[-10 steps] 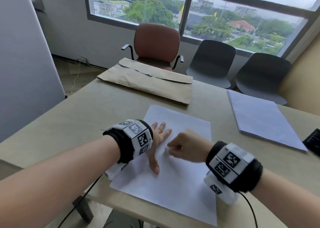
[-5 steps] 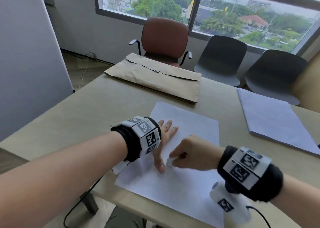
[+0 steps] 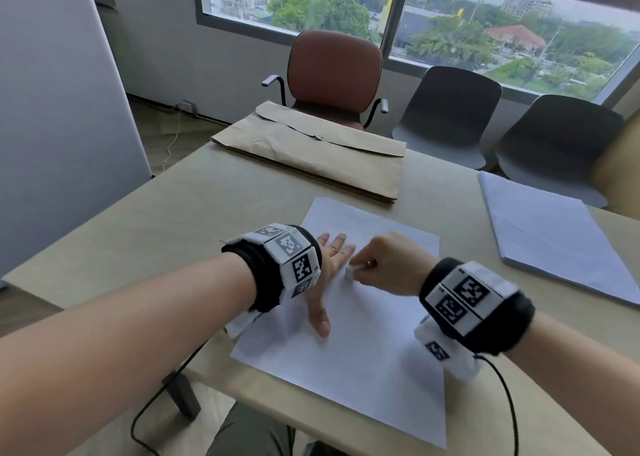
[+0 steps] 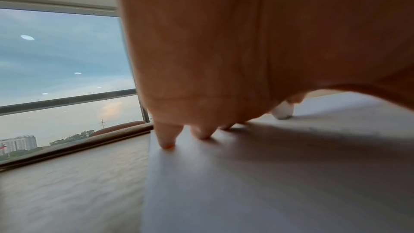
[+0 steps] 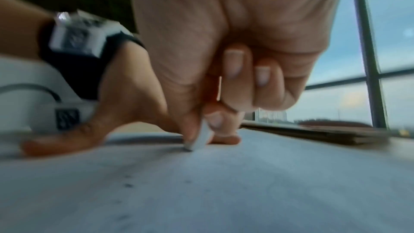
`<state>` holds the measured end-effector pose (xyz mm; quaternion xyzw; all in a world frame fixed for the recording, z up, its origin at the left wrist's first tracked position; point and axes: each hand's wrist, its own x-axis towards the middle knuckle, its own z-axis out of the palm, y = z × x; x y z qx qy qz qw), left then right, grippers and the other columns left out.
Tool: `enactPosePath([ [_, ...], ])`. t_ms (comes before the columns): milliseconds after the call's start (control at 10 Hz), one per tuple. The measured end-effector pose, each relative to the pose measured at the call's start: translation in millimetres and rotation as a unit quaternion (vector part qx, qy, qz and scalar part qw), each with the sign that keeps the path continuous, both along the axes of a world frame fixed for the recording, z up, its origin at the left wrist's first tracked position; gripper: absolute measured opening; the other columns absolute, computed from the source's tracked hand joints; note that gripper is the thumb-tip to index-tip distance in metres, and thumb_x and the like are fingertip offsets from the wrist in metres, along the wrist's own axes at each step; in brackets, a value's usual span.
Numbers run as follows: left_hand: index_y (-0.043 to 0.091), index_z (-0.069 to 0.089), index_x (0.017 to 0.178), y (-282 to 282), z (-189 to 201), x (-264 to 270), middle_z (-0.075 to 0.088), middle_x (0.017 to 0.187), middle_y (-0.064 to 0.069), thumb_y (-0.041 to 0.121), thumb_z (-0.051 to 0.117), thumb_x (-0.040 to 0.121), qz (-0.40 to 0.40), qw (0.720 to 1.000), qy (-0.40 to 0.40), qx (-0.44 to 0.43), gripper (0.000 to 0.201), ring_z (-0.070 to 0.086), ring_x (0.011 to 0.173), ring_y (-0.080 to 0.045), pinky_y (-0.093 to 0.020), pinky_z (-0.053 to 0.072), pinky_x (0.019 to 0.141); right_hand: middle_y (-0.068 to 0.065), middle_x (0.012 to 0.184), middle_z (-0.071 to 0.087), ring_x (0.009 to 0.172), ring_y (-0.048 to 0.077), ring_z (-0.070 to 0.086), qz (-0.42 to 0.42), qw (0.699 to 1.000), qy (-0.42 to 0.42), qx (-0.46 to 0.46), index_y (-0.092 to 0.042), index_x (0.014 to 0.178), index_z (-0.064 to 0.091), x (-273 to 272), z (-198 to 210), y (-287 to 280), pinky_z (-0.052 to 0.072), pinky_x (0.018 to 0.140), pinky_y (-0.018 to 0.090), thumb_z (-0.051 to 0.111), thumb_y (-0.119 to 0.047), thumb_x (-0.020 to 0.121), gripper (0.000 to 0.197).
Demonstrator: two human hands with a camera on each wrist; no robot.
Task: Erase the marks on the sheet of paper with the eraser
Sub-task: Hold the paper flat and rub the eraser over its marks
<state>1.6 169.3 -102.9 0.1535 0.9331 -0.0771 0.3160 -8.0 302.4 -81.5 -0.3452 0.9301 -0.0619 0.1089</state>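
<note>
- The right hand [image 3: 388, 265] is curled and pinches the eraser [image 3: 349, 271] between thumb and finger; the tip of the eraser touches the sheet of paper [image 3: 363, 351], around the middle of its far half.
- The left hand [image 3: 325, 275] lies spread and flat on the left part of the same sheet, fingers straight, thumb pointing to the near edge of the table [image 3: 166, 241]; its fingertips are just beside the eraser.
- The table is beige and carries all the things.
- A brown envelope [image 3: 311, 158] lies at the far edge of the table, its flap closed; what is inside I cannot tell.
- A stack of white paper [image 3: 554, 241] lies at the right edge, well apart from the hands.
- The sheet of paper lies near the near edge, in the middle. In the right wrist view some small dark specks [image 5: 128, 185] show on it, near the camera; the picture is blurred.
- The eraser is white and small, held upright and a little tilted.
</note>
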Motion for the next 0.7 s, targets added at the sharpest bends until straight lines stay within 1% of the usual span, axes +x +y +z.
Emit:
enactPosePath([
  [100, 0.017, -0.029, 0.144, 0, -1, 0, -0.031, 0.153, -0.004, 0.057, 0.075, 0.066, -0.002, 1.0, 0.0, -0.003, 0.136, -0.022, 0.144, -0.026, -0.05, -0.002, 0.118, -0.002, 0.048, 0.033, 0.066, 0.021, 0.035, 0.036, 0.999, -0.015, 0.017, -0.011, 0.074, 0.066, 13, -4, 3, 0.031, 0.064, 0.023, 0.052, -0.015, 0.083, 0.017],
  [200, 0.017, -0.029, 0.144, 1, 0, 0, -0.032, 0.153, -0.005, 0.057, 0.074, 0.066, -0.007, 1.0, -0.001, -0.011, 0.136, -0.021, 0.144, -0.026, -0.05, -0.001, 0.118, -0.004, 0.058, 0.047, 0.065, 0.014, 0.04, 0.083, 0.991, -0.098, 0.021, -0.019, 0.096, 0.073, 30, 0, 8, 0.038, 0.066, 0.021, 0.056, -0.02, 0.084, 0.021],
  [300, 0.016, -0.029, 0.144, 1, 1, 0, -0.031, 0.153, -0.006, 0.056, 0.074, 0.067, -0.003, 1.0, -0.001, -0.01, 0.135, -0.022, 0.144, -0.027, -0.05, -0.002, 0.118, -0.007, 0.069, 0.054, 0.069, 0.01, 0.044, 0.034, 0.997, -0.073, 0.022, -0.019, 0.107, 0.07, 9, 2, 3, 0.035, 0.06, 0.014, 0.058, -0.023, 0.085, 0.025],
  [400, 0.017, -0.029, 0.144, 1, 1, 0, -0.031, 0.153, -0.006, 0.054, 0.075, 0.067, 0.003, 1.0, -0.004, 0.002, 0.135, -0.023, 0.143, -0.027, -0.05, -0.004, 0.118, 0.007, 0.073, 0.062, 0.064, 0.013, 0.043, 0.004, 1.0, -0.004, -0.001, -0.01, 0.101, 0.071, -5, -5, 3, 0.03, 0.053, 0.014, 0.056, -0.021, 0.085, 0.024],
  [500, 0.017, -0.029, 0.144, 1, 1, 0, -0.032, 0.153, -0.004, 0.056, 0.075, 0.066, -0.001, 1.0, -0.006, -0.003, 0.136, -0.022, 0.144, -0.026, -0.05, -0.002, 0.118, 0.007, 0.068, 0.057, 0.062, 0.008, 0.04, 0.046, 0.996, -0.072, -0.004, -0.014, 0.1, 0.073, 14, -7, 12, 0.032, 0.053, 0.007, 0.058, -0.018, 0.084, 0.022],
  [600, 0.017, -0.03, 0.144, 0, 0, -1, -0.032, 0.153, -0.004, 0.056, 0.075, 0.066, -0.001, 1.0, -0.008, -0.006, 0.136, -0.021, 0.144, -0.026, -0.05, -0.001, 0.118, 0.002, 0.07, 0.058, 0.061, 0.004, 0.042, 0.061, 0.986, -0.156, 0.005, -0.02, 0.105, 0.072, 22, 0, 16, 0.035, 0.058, 0.01, 0.062, -0.022, 0.083, 0.024],
  [700, 0.017, -0.029, 0.144, 1, 1, -1, -0.031, 0.153, -0.005, 0.055, 0.075, 0.067, 0.003, 1.0, -0.002, -0.002, 0.135, -0.022, 0.144, -0.026, -0.05, -0.002, 0.118, -0.002, 0.079, 0.062, 0.072, 0.007, 0.047, 0.012, 0.996, -0.085, 0.02, -0.022, 0.11, 0.069, 0, 1, 8, 0.033, 0.061, 0.015, 0.061, -0.028, 0.085, 0.027],
])
